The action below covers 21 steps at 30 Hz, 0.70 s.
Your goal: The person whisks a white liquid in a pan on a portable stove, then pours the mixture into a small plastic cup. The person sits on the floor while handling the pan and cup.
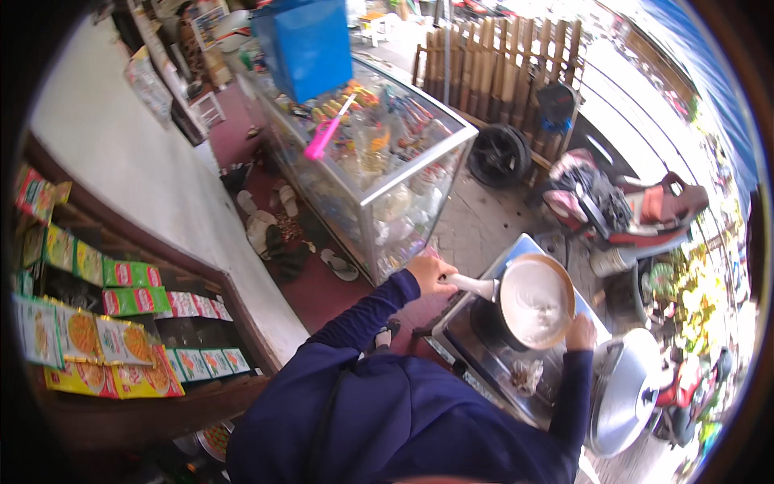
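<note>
My left hand (431,277) is closed around the pale handle of a frying pan (536,300). The pan has a tan rim and a whitish inside, with a paler patch low in it; I cannot tell whether that is food or the coating. It is held over the left burner area of a silver tabletop stove (459,332). At the pan's right edge my right hand (580,332) is closed, its fingers curled by the rim. What it grips, if anything, is hidden. A crumpled whitish-brown thing (526,377) lies on the stove, below the pan.
Right of the stove is a large silver domed lid (625,395). A glass display case (363,185) stands ahead, bearing a blue bin (305,48) and a pink lighter-like tool (324,139). Hanging packets (113,347) line the left. A cluttered red seat (657,206) stands beyond.
</note>
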Each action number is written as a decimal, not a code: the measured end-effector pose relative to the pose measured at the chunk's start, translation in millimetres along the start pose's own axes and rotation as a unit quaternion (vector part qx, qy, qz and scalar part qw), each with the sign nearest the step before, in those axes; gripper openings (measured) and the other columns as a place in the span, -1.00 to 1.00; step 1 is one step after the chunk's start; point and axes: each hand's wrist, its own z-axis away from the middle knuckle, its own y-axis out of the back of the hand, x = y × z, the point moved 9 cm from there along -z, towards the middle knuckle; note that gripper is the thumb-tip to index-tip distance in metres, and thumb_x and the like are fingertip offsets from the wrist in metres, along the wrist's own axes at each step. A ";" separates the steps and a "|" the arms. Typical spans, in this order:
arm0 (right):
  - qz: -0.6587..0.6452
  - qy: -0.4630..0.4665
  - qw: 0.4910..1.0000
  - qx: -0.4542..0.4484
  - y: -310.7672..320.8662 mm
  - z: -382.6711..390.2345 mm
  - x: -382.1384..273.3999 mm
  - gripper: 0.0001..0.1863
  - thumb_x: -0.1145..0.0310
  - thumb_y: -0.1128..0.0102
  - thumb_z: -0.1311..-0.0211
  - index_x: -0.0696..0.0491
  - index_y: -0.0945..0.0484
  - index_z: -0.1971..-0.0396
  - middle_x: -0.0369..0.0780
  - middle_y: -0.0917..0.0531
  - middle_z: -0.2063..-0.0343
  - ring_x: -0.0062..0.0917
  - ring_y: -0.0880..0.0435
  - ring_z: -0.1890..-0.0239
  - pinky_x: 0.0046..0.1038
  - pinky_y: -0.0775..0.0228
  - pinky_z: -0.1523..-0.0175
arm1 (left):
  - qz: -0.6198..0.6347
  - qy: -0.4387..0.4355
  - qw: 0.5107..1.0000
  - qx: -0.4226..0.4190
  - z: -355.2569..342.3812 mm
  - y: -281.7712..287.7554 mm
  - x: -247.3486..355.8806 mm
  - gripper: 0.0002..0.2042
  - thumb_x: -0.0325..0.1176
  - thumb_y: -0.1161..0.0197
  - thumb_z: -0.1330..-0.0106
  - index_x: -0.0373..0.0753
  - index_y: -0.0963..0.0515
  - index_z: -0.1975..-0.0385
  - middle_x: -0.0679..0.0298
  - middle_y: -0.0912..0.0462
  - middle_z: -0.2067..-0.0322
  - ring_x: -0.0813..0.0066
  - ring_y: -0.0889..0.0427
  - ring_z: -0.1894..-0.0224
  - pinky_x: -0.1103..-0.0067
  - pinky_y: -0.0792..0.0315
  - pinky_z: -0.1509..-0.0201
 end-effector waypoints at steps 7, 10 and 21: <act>-0.094 0.057 0.986 -0.125 -17.6 15.1 -23.2 -0.88 0.33 -0.07 0.00 0.06 -0.49 0.57 -0.05 -0.58 0.59 -0.12 -0.57 0.45 -0.19 -0.38 0.29 | -0.026 -0.003 1.000 0.006 -3.3 6.2 0.6 -0.53 0.07 -0.27 0.02 -0.15 -0.58 0.21 0.16 -0.63 0.44 0.21 -0.61 0.41 0.42 -0.46 0.34; 0.039 -0.037 0.998 0.023 13.6 13.2 -3.3 -0.88 0.39 0.00 -0.02 0.04 -0.51 0.58 -0.05 -0.59 0.58 -0.16 -0.60 0.43 -0.19 -0.41 0.32 | 0.018 0.027 0.999 -0.002 -3.9 6.0 -2.0 -0.54 0.03 -0.31 0.04 -0.18 -0.59 0.22 0.14 -0.63 0.42 0.25 -0.63 0.39 0.47 -0.47 0.32; -0.080 -0.020 0.997 0.002 5.4 5.8 0.5 -0.85 0.30 -0.15 0.00 0.06 -0.55 0.53 -0.08 -0.60 0.56 -0.17 -0.60 0.41 -0.27 -0.42 0.24 | 0.022 -0.010 1.000 0.019 -5.6 9.2 4.1 -0.57 0.00 -0.28 0.00 -0.17 -0.58 0.22 0.21 -0.63 0.48 0.36 -0.63 0.47 0.52 -0.47 0.36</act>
